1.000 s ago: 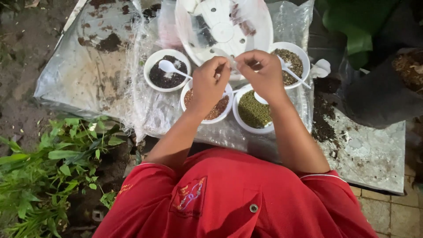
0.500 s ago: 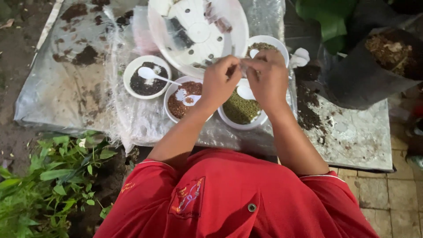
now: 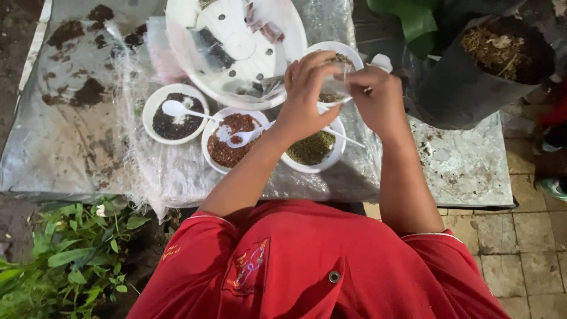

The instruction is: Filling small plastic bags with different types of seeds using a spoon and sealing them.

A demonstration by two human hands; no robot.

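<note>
Left hand (image 3: 307, 88) and right hand (image 3: 378, 97) raised together over bowls, fingers of both pinching small clear packet (image 3: 332, 90) between them. Packet hangs above bowl of green seeds (image 3: 313, 150). Beside it, bowl of reddish seeds (image 3: 230, 142) and bowl of black seeds (image 3: 174, 115), each with white spoon. Large white perforated dish (image 3: 236, 47) behind. Plastic sheet (image 3: 77, 136) covers table. Dark grow bag (image 3: 472, 77) at right.

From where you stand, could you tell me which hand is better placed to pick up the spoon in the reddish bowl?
Left, probably: the left hand is nearer the spoon in the reddish bowl; the right hand is farther away.
</note>
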